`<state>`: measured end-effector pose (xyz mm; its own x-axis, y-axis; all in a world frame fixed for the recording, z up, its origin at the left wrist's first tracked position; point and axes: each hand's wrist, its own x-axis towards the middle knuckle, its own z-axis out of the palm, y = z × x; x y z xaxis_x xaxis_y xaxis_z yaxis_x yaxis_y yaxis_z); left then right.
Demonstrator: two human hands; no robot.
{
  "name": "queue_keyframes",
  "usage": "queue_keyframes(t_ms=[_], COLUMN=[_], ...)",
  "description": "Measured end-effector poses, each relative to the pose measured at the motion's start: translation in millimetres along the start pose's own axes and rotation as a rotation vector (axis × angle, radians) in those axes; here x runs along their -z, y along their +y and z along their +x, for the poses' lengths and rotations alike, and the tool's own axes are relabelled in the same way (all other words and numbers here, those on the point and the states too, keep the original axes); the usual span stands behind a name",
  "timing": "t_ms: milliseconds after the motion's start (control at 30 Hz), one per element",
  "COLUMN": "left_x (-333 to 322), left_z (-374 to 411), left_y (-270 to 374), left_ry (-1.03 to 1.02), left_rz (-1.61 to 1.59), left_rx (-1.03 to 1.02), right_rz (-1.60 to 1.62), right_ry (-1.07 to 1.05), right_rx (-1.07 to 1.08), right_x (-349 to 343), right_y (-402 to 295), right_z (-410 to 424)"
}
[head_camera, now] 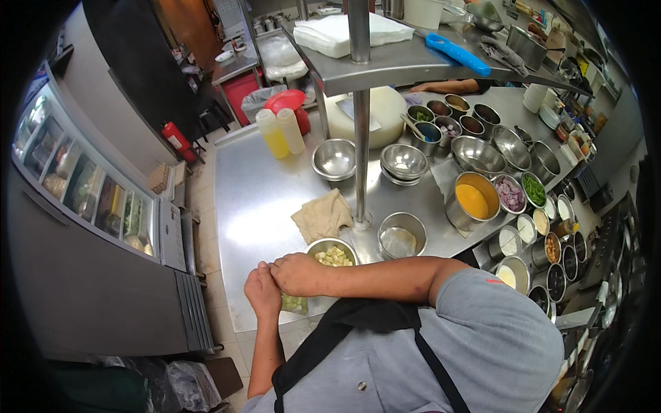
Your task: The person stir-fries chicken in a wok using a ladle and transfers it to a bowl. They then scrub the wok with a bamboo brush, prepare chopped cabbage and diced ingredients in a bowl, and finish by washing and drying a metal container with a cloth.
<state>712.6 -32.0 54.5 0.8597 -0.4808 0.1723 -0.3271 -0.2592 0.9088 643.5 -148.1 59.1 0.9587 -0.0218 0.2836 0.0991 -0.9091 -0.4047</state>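
My left hand [264, 292] and my right hand [298, 274] meet, fingers closed, above the near left edge of the steel counter. Just below them hangs a clear plastic bag [295, 304] with pale green cut pieces, its upper part hidden behind my hands. Both hands seem to pinch the top of this bag. Beside my right hand stands a steel bowl [352, 250] of pale diced vegetable or fruit [333, 256], partly covered by my forearm. A crumpled beige cloth [323, 214] lies behind that bowl.
A steel post [361, 155] rises from the counter [237, 206] to an overhead shelf [392, 67]. Around it are steel bowls [404, 161], a pot of orange liquid [472, 201], a steel container [403, 235] and squeeze bottles [272, 134]. Another person's forearm [449, 86] rests at the far side.
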Motion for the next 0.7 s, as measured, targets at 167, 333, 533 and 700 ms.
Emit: queue_keyframes(t_ms=[167,333,533,700], left_x=[-11,3,46,33], left_z=[18,8,3,6], left_y=[-27,-41,-88,-100], left_ry=[0.138,0.046,-0.059,0.090], left_rz=[0.049,0.306,0.629,0.659], left_rx=[-0.084,-0.061,-0.043,0.160], right_rz=[0.124,0.270,0.008,-0.055], right_ry=[-0.110,-0.049,-0.099,-0.204], right_rx=[-0.172,-0.181,-0.026,-0.123], right_x=[-4,-52,-70,-102], right_y=[7,34,23,45], right_z=[35,55,53,63])
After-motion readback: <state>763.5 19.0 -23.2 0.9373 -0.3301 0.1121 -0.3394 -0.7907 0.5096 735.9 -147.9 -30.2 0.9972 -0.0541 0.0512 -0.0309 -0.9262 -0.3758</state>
